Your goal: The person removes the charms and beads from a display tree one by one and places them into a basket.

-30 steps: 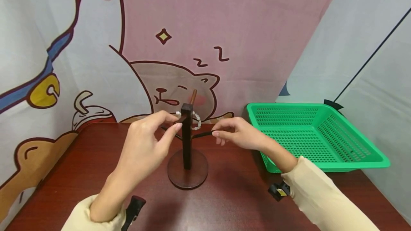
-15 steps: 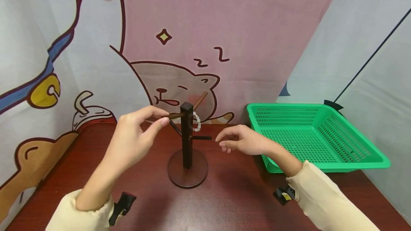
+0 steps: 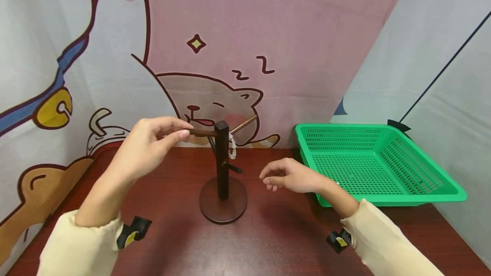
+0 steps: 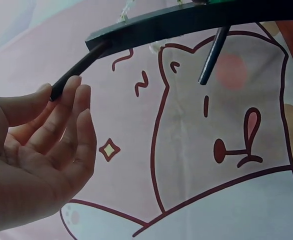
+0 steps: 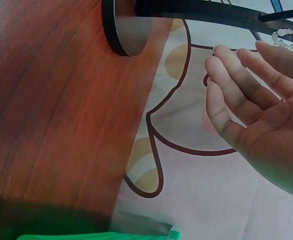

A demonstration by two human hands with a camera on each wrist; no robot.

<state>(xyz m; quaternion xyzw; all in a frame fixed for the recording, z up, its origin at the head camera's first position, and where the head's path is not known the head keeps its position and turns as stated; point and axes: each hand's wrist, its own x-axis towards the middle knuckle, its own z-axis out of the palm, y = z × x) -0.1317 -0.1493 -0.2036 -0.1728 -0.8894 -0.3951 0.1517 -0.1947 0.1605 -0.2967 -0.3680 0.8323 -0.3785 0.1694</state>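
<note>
A dark wooden stand (image 3: pixel 222 161) with a round base (image 3: pixel 223 208) and several pegs stands upright on the table. My left hand (image 3: pixel 143 150) pinches the end of an upper peg (image 3: pixel 203 133) between thumb and fingers; the left wrist view shows that peg (image 4: pixel 76 72) too. A bracelet of clear, whitish beads (image 3: pixel 232 146) hangs from the upper peg on the other side. My right hand (image 3: pixel 293 176) hovers to the right of the stand, fingers loosely bent, holding nothing. A short black lower peg (image 3: pixel 235 168) points toward it, apart from the fingers.
A green plastic basket (image 3: pixel 364 173) with perforated walls stands at the right of the reddish-brown table (image 3: pixel 276 242), behind the right forearm. A cloth with cartoon animals (image 3: pixel 307 54) hangs behind the table.
My left hand has moved left with the peg end, and the stand has turned, its pegs now pointing differently. My right hand has let go of the lower peg and drawn away right.
</note>
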